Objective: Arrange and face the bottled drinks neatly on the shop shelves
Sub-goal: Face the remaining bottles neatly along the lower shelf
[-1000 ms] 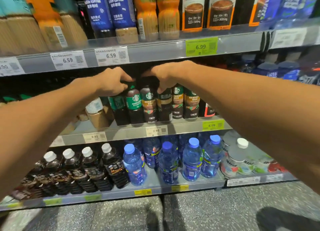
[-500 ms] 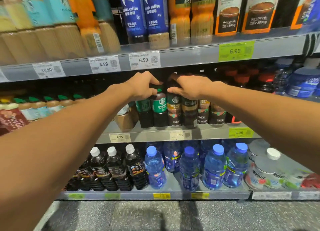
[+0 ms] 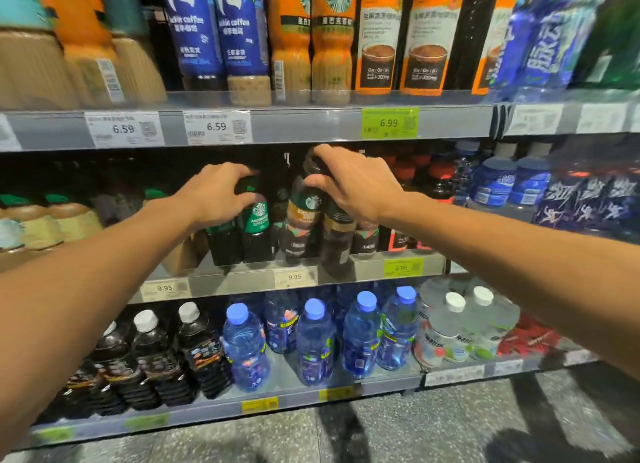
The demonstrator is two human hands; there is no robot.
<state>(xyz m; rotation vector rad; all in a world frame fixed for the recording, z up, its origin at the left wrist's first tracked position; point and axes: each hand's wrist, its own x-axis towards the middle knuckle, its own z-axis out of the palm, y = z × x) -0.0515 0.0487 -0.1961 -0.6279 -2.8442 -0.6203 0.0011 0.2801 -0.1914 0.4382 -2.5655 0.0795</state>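
Head view: left hand [image 3: 216, 194] grips green-label bottle [image 3: 257, 227]; right hand [image 3: 356, 182] grips brown-label bottle [image 3: 304, 216].

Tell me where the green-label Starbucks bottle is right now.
In the head view, the green-label bottle stands on the middle shelf, left of centre, its cap gripped by the left hand, just left of the brown-label bottle.

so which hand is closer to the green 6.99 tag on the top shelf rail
Right. The right hand grips a brown-label coffee bottle below and just left of the green 6.99 tag. The left hand grips a green-label bottle farther left.
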